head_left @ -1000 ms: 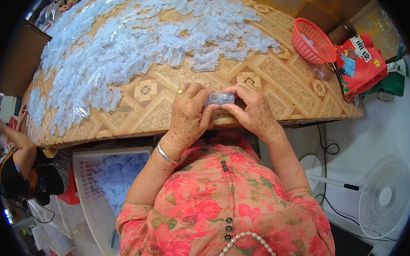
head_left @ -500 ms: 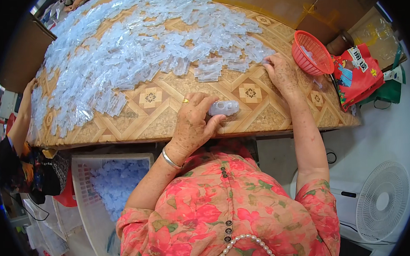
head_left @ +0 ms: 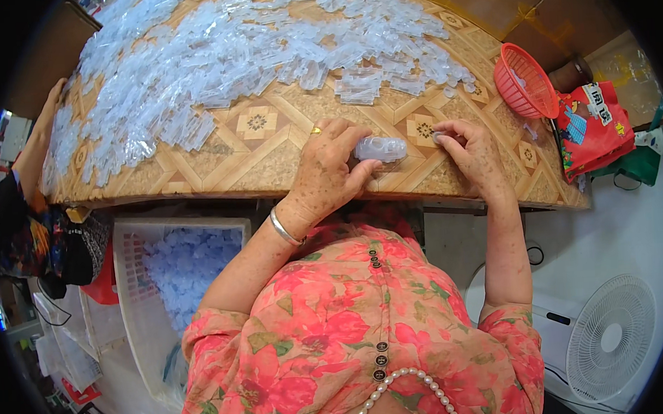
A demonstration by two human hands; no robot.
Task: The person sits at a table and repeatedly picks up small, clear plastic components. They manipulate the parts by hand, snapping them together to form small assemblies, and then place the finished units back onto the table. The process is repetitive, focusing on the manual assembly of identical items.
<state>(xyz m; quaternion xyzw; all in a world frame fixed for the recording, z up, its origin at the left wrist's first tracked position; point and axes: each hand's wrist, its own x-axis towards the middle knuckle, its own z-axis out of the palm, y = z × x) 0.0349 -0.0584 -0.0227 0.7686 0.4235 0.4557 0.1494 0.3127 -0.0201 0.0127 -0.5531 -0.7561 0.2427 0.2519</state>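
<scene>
Left hand (head_left: 324, 169) is steadying a clear plastic case (head_left: 382, 149) on the counter (head_left: 289, 164); thumb and forefinger are closing on its left end, thumb at the near edge. Right hand (head_left: 477, 160), just right of the case and apart from it, is pinching a small clear piece (head_left: 439, 138) between thumb and forefinger.

Beyond the fingers of both hands, a broad spread of clear pieces (head_left: 266, 58) is covering the counter. Farther right of the right fingers, a red basket (head_left: 526, 84) is leaning, with a red bag (head_left: 598, 132) lying beside it. Well left of the left fingers and lower, a white crate (head_left: 129, 267) is holding bluish pieces (head_left: 190, 269).

Possible trouble: the small piece is offering little to grip, so it could be slipping out and getting lost against the patterned counter. The case, being smooth and gripped at one end only, could be skidding or turning if pushed from its free right end.

Hard to make out: the right fingertips are covering most of the small piece, so its shape is staying unclear; the left fingers are hiding the case's left end. At far left, another person's arm (head_left: 39, 146) is running out of clear view; the spread's far edge is being cut off.
</scene>
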